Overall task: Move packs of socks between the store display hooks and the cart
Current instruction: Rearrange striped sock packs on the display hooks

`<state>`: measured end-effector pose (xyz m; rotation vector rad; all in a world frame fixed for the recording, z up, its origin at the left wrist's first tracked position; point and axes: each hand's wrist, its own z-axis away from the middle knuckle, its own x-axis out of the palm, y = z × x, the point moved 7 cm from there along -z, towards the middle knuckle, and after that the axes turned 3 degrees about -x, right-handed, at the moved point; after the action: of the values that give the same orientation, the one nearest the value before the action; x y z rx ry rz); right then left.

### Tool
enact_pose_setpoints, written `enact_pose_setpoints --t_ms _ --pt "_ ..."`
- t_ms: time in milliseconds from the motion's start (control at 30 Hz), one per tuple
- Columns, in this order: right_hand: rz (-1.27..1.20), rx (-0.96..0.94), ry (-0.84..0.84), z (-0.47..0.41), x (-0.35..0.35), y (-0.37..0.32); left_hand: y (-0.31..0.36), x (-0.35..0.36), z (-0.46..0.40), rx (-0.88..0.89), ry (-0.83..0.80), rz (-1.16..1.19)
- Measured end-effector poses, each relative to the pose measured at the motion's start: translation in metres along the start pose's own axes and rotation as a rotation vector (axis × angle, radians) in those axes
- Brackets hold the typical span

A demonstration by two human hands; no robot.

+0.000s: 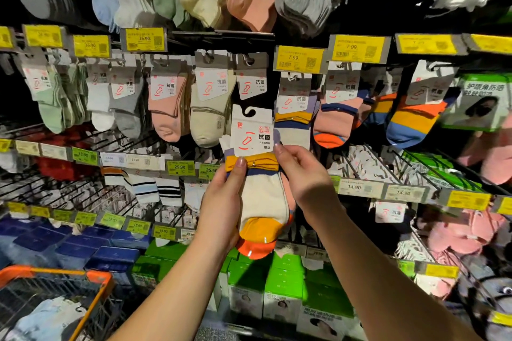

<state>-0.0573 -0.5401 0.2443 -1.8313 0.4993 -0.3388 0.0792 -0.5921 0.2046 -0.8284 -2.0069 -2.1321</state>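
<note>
Head view only: both hands are on one sock pack [259,174], held upright in front of the display, off any hook. The left hand [221,202] grips it from the left edge, thumb across the yellow cuff band, fingers curled behind. The right hand [302,174] pinches the right edge just below the white card header, so both are clamped on the same pack. The header's hanger notch is free, sitting below and just left of the row of striped packs [293,113] under the 7.99 tag [300,59], which match its colours. Cannot tell direction from this alone: either just lifted off that hook or about to go back on; the pack being raised toward the hooks, well away from the cart, leans toward re-hanging, as a guess. The cart [94,279] is at the lower left, orange rim, with at least one pale blue pack [47,315] lying in it, so some transfer work is already done or more is waiting to go back. Remaining: finish this pack (notch onto hook, or down into the cart), then deal with whatever else sits in the cart. Total count not visible.
</note>
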Motion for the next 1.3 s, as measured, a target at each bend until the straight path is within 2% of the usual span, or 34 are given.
enact_pose_setpoints --t_ms 167,300,400,500,633,733,833,1033,1133,1233,1300 --pt "-0.139 0.111 0.035 -0.003 0.001 0.015 -0.001 0.003 0.002 -0.003 -0.021 0.017" --pt "-0.307 0.145 -0.091 0.001 0.012 0.018 0.0 0.002 0.002 0.051 -0.03 -0.076" --pt "-0.425 0.153 -0.115 0.0 0.016 0.022 0.002 0.0 0.0 0.059 -0.021 -0.107" --pt "-0.505 0.184 -0.08 -0.004 0.014 0.024 0.0 -0.007 -0.004 0.01 0.031 -0.135" --pt "-0.594 0.252 0.048 -0.023 -0.01 0.031 0.006 -0.023 -0.009 0.079 0.137 -0.157" --pt "-0.493 0.219 0.124 -0.039 -0.036 0.026 0.014 -0.032 -0.011 0.107 0.174 -0.13" --pt "-0.239 0.17 0.179 -0.055 -0.052 0.016 0.023 -0.035 -0.012 0.123 0.175 -0.095" --pt "0.031 0.095 0.162 -0.085 -0.054 -0.005 0.029 -0.026 -0.006 0.107 0.122 -0.092" --pt "0.067 0.137 0.151 -0.102 -0.051 0.0 0.032 -0.024 -0.003 0.137 0.109 -0.095" --pt "0.079 0.149 0.121 -0.139 -0.063 0.041 0.031 -0.024 -0.001 0.133 0.111 -0.111" --pt "0.108 0.178 0.131 -0.13 -0.053 0.025 0.031 -0.022 0.001 0.142 0.085 -0.108"
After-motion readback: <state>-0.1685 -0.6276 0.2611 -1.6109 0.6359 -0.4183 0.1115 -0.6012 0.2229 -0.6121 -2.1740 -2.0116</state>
